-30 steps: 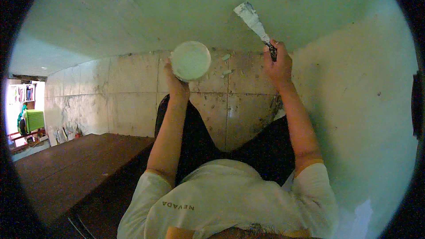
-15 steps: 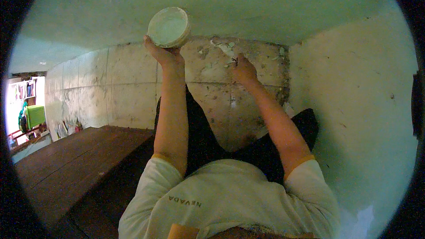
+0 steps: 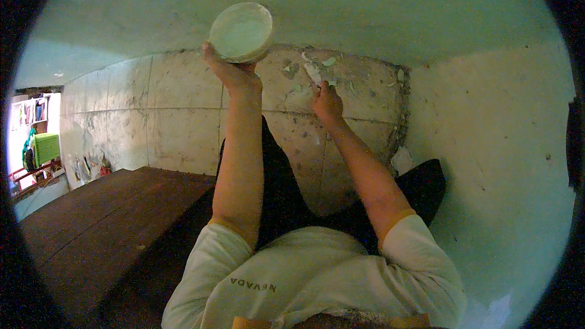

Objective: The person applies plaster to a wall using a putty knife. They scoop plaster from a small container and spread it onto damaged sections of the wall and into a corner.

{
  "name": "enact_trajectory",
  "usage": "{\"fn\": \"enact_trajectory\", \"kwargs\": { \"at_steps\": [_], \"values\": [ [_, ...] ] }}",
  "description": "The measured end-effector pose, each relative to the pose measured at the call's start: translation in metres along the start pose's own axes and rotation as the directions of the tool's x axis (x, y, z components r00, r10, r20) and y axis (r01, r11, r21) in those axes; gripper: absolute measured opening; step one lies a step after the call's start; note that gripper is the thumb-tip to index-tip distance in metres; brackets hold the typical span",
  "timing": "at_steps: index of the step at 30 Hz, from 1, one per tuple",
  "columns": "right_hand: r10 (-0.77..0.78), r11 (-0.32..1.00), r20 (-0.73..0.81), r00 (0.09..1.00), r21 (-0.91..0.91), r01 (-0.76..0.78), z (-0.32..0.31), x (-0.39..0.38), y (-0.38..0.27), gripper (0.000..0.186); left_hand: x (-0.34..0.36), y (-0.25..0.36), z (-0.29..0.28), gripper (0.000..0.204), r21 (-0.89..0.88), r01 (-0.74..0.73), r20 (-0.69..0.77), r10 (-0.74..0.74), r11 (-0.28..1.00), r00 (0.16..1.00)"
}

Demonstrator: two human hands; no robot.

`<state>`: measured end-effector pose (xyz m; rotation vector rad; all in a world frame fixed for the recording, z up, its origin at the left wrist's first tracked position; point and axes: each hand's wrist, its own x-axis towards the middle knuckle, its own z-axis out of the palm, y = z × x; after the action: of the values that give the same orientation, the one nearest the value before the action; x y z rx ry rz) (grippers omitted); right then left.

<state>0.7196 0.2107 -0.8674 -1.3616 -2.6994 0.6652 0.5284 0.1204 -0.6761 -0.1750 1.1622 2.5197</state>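
Observation:
My left hand (image 3: pixel 234 74) grips a round, pale bowl (image 3: pixel 267 45) from below, its fingers mostly hidden beneath it. Smooth whitish-green paste (image 3: pixel 241 31) lies inside the bowl, which is tilted so its opening shows. To the right and a little lower, my right hand (image 3: pixel 329 105) is closed round what looks like a putty knife (image 3: pixel 312 72). White paste covers its blade, and the handle is hidden in my fist. The blade points up and left, apart from the bowl.
Pale flakes (image 3: pixel 329 61) lie scattered on the stained tiled floor (image 3: pixel 183 131). A green wall (image 3: pixel 341 9) rises ahead, and a lighter wall (image 3: pixel 487 103) stands on the right. At the left is a dark wooden surface (image 3: pixel 116 207); beyond it, a doorway shows a green crate (image 3: pixel 46 148).
The bowl has shifted slightly right and up in the picture with my left hand. My right hand and the putty knife have come a little left, nearer the bowl.

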Motion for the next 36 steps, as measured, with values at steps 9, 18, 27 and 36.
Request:
{"fn": "enact_trajectory", "kwargs": {
  "at_steps": [9, 18, 27, 36],
  "values": [
    [0.095, 0.977, -0.032, 0.995, 0.194, -0.087, 0.027, 0.028, -0.030, 0.027, 0.001, 0.002, 0.001, 0.064, -0.003, 0.003, 0.002, -0.003, 1.000, 1.000],
    [0.094, 0.911, -0.294, 0.951, 0.411, 0.037, 0.048, 0.000, -0.062, 0.031, -0.008, 0.011, 0.005, 0.062, 0.014, 0.017, 0.011, -0.017, 1.000, 1.000],
    [-0.007, 0.932, -0.330, 0.944, 0.340, 0.125, 0.018, -0.020, -0.028, 0.039, 0.012, 0.002, -0.013, 0.065, -0.071, 0.044, -0.039, -0.047, 0.997, 0.998],
    [-0.223, 0.868, -0.589, 0.777, 0.243, 0.433, -0.136, -0.029, -0.055, 0.035, 0.023, -0.005, -0.025, 0.072, -0.071, -0.056, -0.059, 0.052, 0.996, 0.997]
  ]
}}
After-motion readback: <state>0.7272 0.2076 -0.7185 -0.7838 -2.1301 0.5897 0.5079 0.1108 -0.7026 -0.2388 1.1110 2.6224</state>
